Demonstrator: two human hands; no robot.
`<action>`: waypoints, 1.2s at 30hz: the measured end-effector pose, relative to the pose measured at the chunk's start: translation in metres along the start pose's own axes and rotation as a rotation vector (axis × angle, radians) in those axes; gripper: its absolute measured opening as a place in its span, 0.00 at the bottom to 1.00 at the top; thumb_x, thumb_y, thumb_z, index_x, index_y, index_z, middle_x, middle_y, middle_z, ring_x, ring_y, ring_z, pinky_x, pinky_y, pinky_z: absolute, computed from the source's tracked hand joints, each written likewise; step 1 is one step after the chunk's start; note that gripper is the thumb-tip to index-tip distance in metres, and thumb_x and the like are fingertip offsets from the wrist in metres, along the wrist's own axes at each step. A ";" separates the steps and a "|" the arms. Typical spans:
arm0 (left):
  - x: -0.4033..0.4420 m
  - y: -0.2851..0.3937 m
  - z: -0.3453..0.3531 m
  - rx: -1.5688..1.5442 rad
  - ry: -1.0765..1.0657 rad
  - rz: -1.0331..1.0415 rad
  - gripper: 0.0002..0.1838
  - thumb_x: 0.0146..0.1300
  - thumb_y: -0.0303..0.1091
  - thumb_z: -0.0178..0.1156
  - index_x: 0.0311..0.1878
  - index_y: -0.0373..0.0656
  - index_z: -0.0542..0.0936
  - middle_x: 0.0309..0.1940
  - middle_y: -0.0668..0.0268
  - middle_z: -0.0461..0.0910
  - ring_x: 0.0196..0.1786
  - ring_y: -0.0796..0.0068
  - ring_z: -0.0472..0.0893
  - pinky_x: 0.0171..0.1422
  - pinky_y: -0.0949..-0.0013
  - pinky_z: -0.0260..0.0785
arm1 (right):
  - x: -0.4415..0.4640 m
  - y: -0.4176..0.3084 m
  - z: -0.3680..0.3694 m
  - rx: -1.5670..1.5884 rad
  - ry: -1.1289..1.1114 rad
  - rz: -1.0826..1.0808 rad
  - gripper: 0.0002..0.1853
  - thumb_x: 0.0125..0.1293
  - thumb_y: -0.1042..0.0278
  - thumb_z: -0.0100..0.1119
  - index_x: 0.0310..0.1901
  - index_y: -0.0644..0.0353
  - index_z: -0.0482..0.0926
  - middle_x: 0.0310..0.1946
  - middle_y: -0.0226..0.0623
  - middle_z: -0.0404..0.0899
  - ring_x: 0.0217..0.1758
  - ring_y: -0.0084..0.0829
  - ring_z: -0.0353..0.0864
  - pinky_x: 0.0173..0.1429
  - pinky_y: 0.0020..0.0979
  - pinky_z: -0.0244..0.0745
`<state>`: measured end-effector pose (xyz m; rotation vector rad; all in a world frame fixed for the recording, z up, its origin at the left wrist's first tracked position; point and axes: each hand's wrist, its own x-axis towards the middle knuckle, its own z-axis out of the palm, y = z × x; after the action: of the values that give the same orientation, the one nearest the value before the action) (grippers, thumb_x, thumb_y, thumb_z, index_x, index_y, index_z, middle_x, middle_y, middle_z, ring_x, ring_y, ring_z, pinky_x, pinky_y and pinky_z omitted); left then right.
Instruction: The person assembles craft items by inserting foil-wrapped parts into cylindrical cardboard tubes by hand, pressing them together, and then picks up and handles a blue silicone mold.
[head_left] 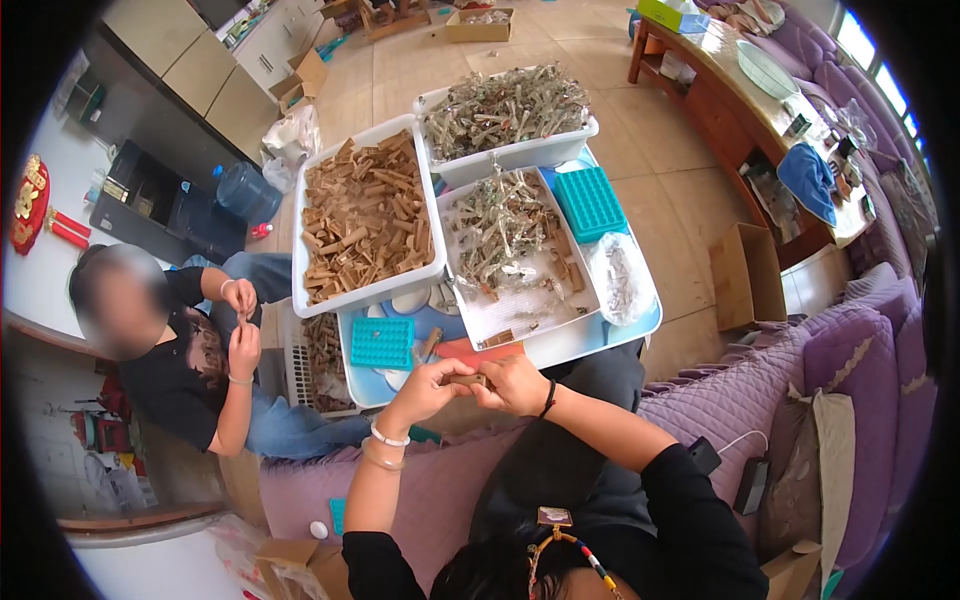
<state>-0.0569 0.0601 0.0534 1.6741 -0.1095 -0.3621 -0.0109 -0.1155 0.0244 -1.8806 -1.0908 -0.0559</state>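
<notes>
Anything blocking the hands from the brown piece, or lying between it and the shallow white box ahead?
Nothing visible blocks the left hand or right hand: both grip the brown piece. Toward the white box, an orange-red sheet lies on the table, probably too low to obstruct.

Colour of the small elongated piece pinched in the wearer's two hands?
Brown; the small elongated piece shows best in the head view, the only one.

A blue cloth (808, 182) hangs over the edge of a wooden table (712, 122) beside a purple sofa (862, 350).
</notes>
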 end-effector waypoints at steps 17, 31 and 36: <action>0.019 -0.036 0.009 -1.394 0.248 -0.013 0.14 0.63 0.32 0.43 0.50 0.38 0.66 0.41 0.54 0.73 0.48 0.56 0.73 0.47 0.66 0.73 | 0.014 0.063 -0.044 -0.183 0.168 0.640 0.10 0.47 0.63 0.56 0.25 0.60 0.71 0.25 0.42 0.75 0.29 0.42 0.74 0.31 0.37 0.69; 0.023 -0.011 0.021 -1.176 0.246 0.058 0.19 0.60 0.31 0.49 0.55 0.53 0.64 0.44 0.58 0.72 0.47 0.62 0.74 0.35 0.80 0.75 | 0.014 0.056 -0.024 -0.449 0.218 0.521 0.06 0.47 0.66 0.54 0.24 0.59 0.75 0.22 0.37 0.76 0.30 0.37 0.74 0.38 0.37 0.66; 0.030 -0.016 0.026 -1.116 0.352 0.018 0.16 0.58 0.34 0.52 0.50 0.51 0.65 0.40 0.60 0.74 0.43 0.68 0.76 0.28 0.83 0.66 | 0.020 0.023 -0.026 0.137 0.370 0.332 0.08 0.52 0.68 0.57 0.26 0.64 0.74 0.24 0.37 0.74 0.27 0.32 0.74 0.31 0.30 0.68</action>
<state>-0.0390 0.0291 0.0304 0.6050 0.2982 -0.0623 0.0271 -0.1252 0.0325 -1.8127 -0.5133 -0.1292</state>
